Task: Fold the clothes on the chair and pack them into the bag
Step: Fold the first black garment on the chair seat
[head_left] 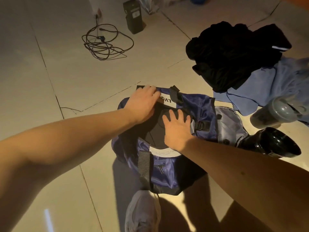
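A dark blue duffel bag (197, 106) lies open on the tiled floor in the middle of the head view. Inside it lies a dark folded garment (157, 134). My left hand (142, 104) rests on the bag's far rim beside a white label, fingers spread over the edge. My right hand (177, 129) presses flat on the dark garment in the bag, fingers straight and spread. At the upper right lies a heap of black clothes (230, 54) on top of a light blue garment (267, 87).
Two rounded chair legs, one grey (272, 113) and one black (274, 143), stand right of the bag. A coiled black cable (105, 42) and a dark box-shaped device (133, 15) lie on the floor at the back. My shoe (142, 213) shows below the bag.
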{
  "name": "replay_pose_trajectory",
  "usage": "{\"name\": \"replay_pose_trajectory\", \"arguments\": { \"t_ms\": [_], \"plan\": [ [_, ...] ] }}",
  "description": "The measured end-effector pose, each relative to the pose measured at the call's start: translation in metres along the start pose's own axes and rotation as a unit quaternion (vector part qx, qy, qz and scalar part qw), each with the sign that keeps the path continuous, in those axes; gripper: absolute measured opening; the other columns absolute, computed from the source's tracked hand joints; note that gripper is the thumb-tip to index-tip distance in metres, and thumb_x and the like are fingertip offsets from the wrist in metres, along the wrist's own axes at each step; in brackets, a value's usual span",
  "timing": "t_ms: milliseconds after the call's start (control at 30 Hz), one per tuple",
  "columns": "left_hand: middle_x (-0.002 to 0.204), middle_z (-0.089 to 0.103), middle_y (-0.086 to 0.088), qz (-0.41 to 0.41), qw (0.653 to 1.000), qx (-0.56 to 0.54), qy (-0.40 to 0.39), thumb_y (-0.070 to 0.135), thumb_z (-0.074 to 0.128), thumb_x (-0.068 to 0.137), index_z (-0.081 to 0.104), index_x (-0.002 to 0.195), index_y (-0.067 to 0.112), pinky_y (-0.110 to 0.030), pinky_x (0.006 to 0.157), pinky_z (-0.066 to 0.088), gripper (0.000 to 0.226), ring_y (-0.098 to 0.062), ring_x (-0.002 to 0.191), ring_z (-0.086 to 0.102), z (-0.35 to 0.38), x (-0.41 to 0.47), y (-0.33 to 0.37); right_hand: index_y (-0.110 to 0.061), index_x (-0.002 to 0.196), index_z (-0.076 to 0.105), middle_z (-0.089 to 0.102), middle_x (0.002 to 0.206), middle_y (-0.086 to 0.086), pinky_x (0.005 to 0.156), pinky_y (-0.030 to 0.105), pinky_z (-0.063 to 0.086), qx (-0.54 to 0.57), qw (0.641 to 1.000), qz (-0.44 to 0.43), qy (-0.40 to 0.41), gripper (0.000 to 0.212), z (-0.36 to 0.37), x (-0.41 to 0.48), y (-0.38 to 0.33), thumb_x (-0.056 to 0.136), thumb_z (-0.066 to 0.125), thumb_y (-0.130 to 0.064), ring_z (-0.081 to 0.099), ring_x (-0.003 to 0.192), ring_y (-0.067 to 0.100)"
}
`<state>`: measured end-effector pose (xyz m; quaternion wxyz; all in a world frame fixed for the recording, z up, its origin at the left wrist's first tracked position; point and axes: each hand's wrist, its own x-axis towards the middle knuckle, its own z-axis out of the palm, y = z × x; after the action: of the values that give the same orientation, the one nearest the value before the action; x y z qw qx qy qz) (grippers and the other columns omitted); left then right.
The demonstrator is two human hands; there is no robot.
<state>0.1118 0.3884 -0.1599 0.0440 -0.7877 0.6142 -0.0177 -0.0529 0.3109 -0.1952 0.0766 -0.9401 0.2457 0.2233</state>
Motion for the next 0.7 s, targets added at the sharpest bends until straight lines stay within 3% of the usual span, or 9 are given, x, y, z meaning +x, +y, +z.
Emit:
{"name": "replay_pose_trajectory", "arguments": {
  "t_ms": [100, 200, 300, 467, 533, 600, 700],
  "plan": [
    [0.124, 0.057, -0.007, -0.059, 0.998, 0.022, -0.011, 0.036, 0.062, 0.096, 0.059, 0.13, 0.015, -0.037, 0.085, 0.042, 0.04, -0.028, 0.111, 0.051, 0.001, 0.03, -0.005, -0.026, 0.163, 0.006, -0.008, 0.17, 0.008, 0.118, 0.063, 0.025, 0.047, 0.998, 0.031, -0.035, 0.096, 0.005, 0.0, -0.005, 0.091, 0.068, -0.034, -0.004, 0.154, 0.046],
    [0.112, 0.062, -0.007, -0.094, 0.991, -0.089, 0.035, 0.027, 0.06, 0.098, 0.067, 0.12, 0.014, -0.035, 0.074, 0.041, 0.026, -0.03, 0.101, 0.06, -0.003, 0.036, -0.009, -0.028, 0.163, 0.008, -0.009, 0.17, 0.006, 0.119, 0.058, 0.029, 0.089, 0.993, -0.047, -0.054, 0.091, 0.012, 0.007, -0.002, 0.093, 0.067, -0.031, -0.008, 0.153, 0.047],
    [0.115, 0.061, -0.006, -0.082, 0.984, -0.14, 0.078, 0.023, 0.06, 0.096, 0.066, 0.119, 0.013, -0.035, 0.076, 0.046, 0.025, -0.028, 0.101, 0.061, -0.005, 0.031, -0.015, -0.026, 0.163, 0.01, -0.011, 0.17, 0.003, 0.121, 0.057, 0.027, 0.076, 0.991, -0.101, -0.054, 0.092, 0.017, 0.019, 0.003, 0.091, 0.066, -0.022, -0.014, 0.154, 0.043],
    [0.119, 0.061, -0.003, -0.09, 0.98, -0.16, 0.073, 0.025, 0.063, 0.095, 0.065, 0.125, 0.017, -0.027, 0.078, 0.043, 0.031, -0.023, 0.106, 0.06, 0.001, 0.017, -0.018, -0.021, 0.164, 0.002, -0.016, 0.169, 0.008, 0.116, 0.056, 0.034, 0.088, 0.993, -0.001, -0.075, 0.091, -0.001, 0.006, -0.01, 0.096, 0.061, -0.021, -0.008, 0.153, 0.047],
    [0.122, 0.06, -0.003, -0.085, 0.982, -0.155, 0.059, 0.027, 0.064, 0.095, 0.064, 0.127, 0.018, -0.028, 0.078, 0.045, 0.034, -0.023, 0.107, 0.059, 0.005, 0.01, -0.016, -0.017, 0.162, 0.012, -0.005, 0.17, 0.013, 0.116, 0.054, 0.036, 0.092, 0.995, 0.021, -0.044, 0.083, -0.007, -0.007, -0.016, 0.095, 0.061, -0.024, -0.002, 0.154, 0.046],
    [0.127, 0.058, -0.005, -0.069, 0.987, -0.146, 0.016, 0.029, 0.066, 0.093, 0.063, 0.131, 0.02, -0.032, 0.083, 0.051, 0.039, -0.025, 0.111, 0.057, 0.009, -0.001, -0.013, -0.013, 0.153, 0.035, 0.019, 0.165, 0.015, 0.114, 0.049, 0.037, 0.079, 0.997, 0.006, 0.008, 0.062, -0.009, -0.018, -0.016, 0.097, 0.056, -0.027, 0.014, 0.152, 0.04],
    [0.141, 0.049, -0.005, -0.043, 0.986, -0.088, -0.132, 0.04, 0.063, 0.091, 0.056, 0.143, 0.026, -0.042, 0.098, 0.052, 0.055, -0.027, 0.122, 0.051, 0.014, -0.017, -0.008, -0.012, 0.128, 0.054, 0.051, 0.138, 0.01, 0.105, 0.043, 0.042, 0.083, 0.994, -0.034, 0.066, 0.031, -0.016, -0.034, 0.0, 0.1, 0.048, -0.025, 0.038, 0.132, 0.03]
  ]
}}
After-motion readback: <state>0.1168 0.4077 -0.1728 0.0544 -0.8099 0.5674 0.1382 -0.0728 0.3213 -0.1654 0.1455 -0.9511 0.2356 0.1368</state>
